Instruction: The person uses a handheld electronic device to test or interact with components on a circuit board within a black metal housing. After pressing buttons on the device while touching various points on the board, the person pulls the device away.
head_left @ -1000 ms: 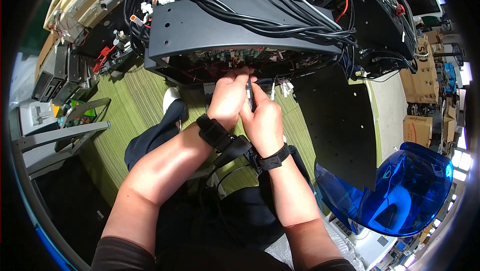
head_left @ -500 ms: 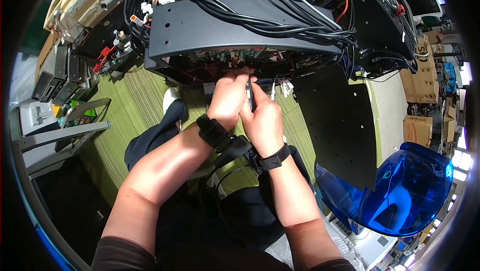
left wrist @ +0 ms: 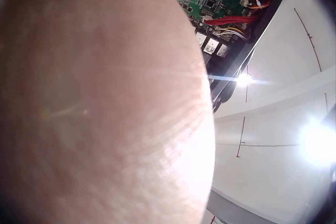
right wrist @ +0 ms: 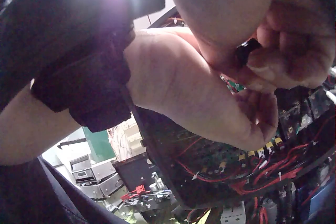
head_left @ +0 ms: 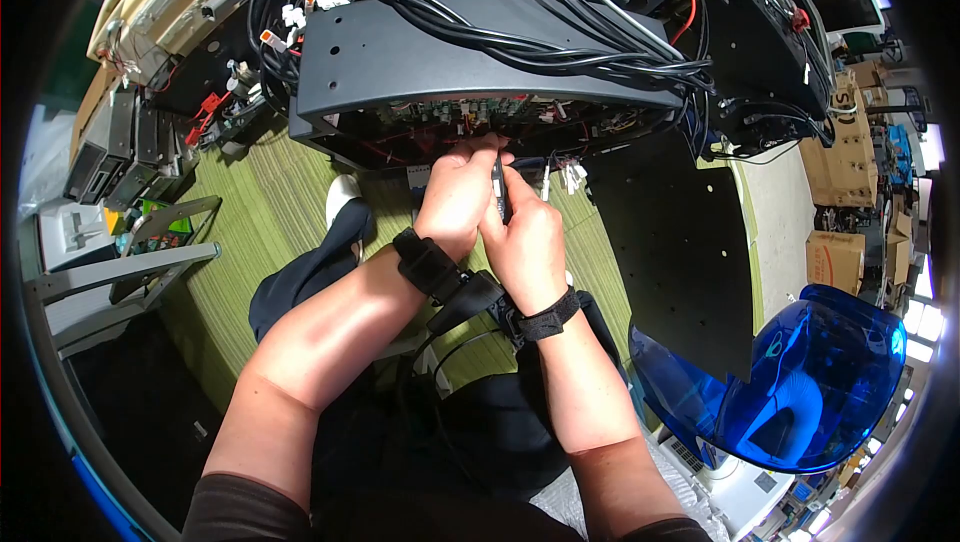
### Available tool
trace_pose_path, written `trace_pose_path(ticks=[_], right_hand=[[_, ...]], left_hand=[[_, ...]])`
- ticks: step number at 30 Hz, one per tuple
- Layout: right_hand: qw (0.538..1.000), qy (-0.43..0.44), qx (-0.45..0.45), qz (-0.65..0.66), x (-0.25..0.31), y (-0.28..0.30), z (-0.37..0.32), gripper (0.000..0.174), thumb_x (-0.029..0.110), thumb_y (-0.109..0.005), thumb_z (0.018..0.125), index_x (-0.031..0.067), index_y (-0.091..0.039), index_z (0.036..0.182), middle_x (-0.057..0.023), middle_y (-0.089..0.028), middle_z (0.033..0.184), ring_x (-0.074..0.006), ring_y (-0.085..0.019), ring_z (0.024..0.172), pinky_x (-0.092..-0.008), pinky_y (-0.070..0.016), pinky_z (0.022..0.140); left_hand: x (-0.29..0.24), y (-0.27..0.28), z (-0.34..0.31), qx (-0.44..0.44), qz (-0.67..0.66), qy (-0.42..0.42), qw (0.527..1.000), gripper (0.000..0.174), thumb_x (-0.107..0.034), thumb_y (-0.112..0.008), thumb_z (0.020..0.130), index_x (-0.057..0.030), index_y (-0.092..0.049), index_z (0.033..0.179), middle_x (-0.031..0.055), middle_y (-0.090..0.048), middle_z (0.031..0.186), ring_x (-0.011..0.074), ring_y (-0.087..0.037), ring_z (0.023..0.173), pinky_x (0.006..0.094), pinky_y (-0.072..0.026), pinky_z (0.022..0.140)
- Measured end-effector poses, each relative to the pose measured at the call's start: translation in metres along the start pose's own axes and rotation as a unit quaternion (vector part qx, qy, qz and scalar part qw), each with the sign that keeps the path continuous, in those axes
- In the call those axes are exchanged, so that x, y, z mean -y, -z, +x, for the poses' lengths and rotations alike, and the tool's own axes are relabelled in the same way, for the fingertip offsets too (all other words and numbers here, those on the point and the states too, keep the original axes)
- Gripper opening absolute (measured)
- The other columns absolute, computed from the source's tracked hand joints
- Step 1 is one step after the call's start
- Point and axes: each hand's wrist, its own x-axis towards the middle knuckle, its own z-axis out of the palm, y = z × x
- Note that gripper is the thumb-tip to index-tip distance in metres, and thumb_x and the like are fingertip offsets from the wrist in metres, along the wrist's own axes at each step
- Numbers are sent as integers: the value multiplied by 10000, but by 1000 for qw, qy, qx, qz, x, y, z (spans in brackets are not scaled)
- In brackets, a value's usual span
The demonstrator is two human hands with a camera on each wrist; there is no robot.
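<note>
Under the front edge of a dark metal housing (head_left: 480, 47), both hands meet at its opening. The right hand (head_left: 528, 237) grips a slim black object (head_left: 499, 187), its fingers curled round it; the same object shows as a dark piece (right wrist: 247, 50) in the right wrist view. Against it, the left hand (head_left: 458, 197) reaches up with its fingertips at the opening, beside green circuit boards (head_left: 480, 107). What the left fingertips touch is hidden. In the left wrist view the hand covers most of the picture, with a green board (left wrist: 212, 1) and red wires (left wrist: 231, 20) beyond.
Black cables (head_left: 480, 42) drape over the housing. A dark perforated panel (head_left: 680, 252) stands at the right, near a blue transparent cover (head_left: 810, 382). A grey metal frame (head_left: 130, 267) is at the left, above green carpet (head_left: 265, 202). Cardboard boxes (head_left: 835, 260) lie far right.
</note>
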Motion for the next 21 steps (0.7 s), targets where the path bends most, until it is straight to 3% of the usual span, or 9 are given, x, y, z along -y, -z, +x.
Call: trace_pose_path(ticks=[13,15,18,21], right_hand=[[1000,-2,-1,7,2,1,0,335,216,-544,857,-2,-574,1109,-236,-611,713,-384,-621,675,-435,-494,580],[1000,-7,-6,7,3,2,0,346,186,-574,836,-25,-581,1110,-243,-610,728,-362,-634,673,-383,-492,587],[1000,-12,-6,15,2,1,0,340,188,-570,841,-25,-581,1106,-243,-610,726,-357,-637,671,-382,-493,588],[1000,-13,-2,11,-1,0,-1,288,226,-540,863,35,-591,1072,-226,-613,710,-382,-621,675,-437,-493,575]], left_hand=[[2,3,3,4,-36,18,999,209,-173,-504,928,16,-591,952,90,-628,876,139,-582,736,265,-473,695],[2,3,4,0,-47,30,998,203,-170,-510,927,16,-590,950,89,-625,875,141,-582,738,268,-476,700],[1,6,6,4,-68,55,996,192,-163,-518,925,13,-587,954,90,-618,882,145,-580,753,272,-481,713],[0,8,7,17,-80,73,994,179,-155,-516,927,5,-582,970,93,-612,904,144,-576,779,270,-484,725]])
